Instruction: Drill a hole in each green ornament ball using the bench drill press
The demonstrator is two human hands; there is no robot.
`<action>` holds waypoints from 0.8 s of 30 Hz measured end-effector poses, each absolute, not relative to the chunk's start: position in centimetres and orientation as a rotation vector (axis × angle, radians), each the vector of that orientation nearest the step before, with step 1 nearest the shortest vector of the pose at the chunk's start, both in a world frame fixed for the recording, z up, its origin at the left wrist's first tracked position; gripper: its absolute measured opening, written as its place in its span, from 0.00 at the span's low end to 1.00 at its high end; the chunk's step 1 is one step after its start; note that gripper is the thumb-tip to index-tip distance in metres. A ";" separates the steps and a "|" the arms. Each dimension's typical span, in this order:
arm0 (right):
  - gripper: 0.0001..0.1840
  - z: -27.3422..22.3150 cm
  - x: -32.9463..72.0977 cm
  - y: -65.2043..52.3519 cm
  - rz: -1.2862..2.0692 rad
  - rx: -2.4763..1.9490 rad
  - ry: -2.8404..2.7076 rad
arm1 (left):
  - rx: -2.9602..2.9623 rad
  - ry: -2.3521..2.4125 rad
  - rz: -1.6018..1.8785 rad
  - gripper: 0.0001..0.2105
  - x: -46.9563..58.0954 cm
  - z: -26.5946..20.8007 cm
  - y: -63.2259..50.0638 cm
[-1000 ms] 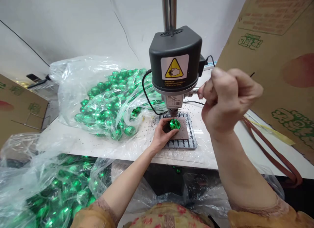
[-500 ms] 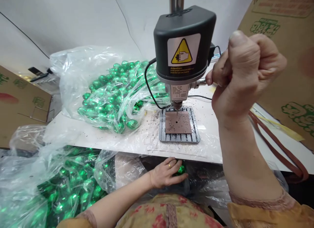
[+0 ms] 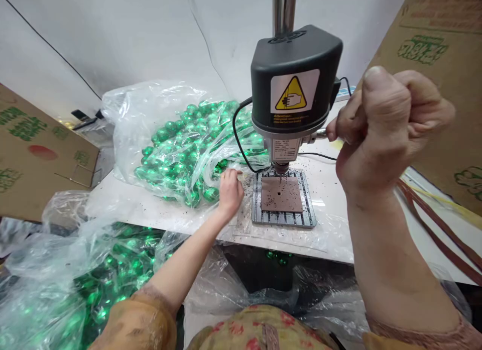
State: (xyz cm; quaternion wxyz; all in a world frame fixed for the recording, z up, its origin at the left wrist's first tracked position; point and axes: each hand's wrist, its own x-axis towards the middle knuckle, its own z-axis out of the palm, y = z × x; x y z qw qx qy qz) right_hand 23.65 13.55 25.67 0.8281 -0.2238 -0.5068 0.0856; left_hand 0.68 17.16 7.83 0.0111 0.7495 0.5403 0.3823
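Note:
My right hand (image 3: 387, 124) is closed in a fist on the feed handle (image 3: 321, 133) of a small black drill press (image 3: 295, 84). On the left, my left hand (image 3: 230, 192) reaches to the mouth of a clear plastic bag (image 3: 124, 139) full of shiny green ball ornaments (image 3: 176, 154). Its thumb stands a little apart from the bent fingers, the fingertips are partly hidden, and I see nothing in them. Under the drill chuck (image 3: 281, 167), a brown square plate (image 3: 289, 202) with a small dark hole lies on the slotted metal base (image 3: 309, 217).
Dark shavings litter the white table (image 3: 124, 202). A second bag of green balls (image 3: 124, 264) sits below the table edge at the left, and more green balls (image 3: 276, 257) show in a dark space beneath it. Cardboard boxes stand left (image 3: 41, 154) and right (image 3: 448, 104).
My left hand has let go of a green ball below the table edge and moved up and forward to the bag. My right hand stays on the handle. The view has shifted slightly.

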 end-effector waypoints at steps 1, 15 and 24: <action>0.23 25.6 23.6 13.5 0.176 -0.488 -1.077 | 2.281 1.808 1.133 0.12 0.5 8.4 19.5; 0.23 25.6 23.5 13.5 0.166 -0.451 -1.073 | 2.061 1.687 1.144 0.18 1.5 10.4 22.1; 0.22 25.6 23.4 13.8 0.176 -0.404 -1.048 | 1.196 1.010 1.318 0.28 4.0 8.6 12.8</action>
